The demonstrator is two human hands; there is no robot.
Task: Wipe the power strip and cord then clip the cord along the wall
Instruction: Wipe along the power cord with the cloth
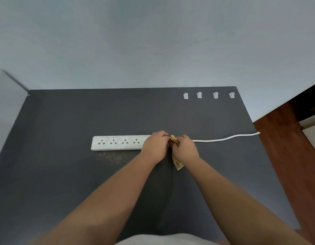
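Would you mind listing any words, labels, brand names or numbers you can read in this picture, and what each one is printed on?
There is no text to read anywhere in this view.
Power strip: only socket holes show; no brand or rating mark is legible.
Cord: plain white, no print visible.
Clips near the wall: plain white, unmarked.
Cloth in the right hand: no label visible.

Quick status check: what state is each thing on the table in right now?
power strip: flat on table, sockets up, nothing plugged in, right end under left hand
cord: loose on table, running off right edge, unclipped
cloth: gripped in right hand, at the strip's cord end
four clips: in a row at the table's back edge, no cord in them
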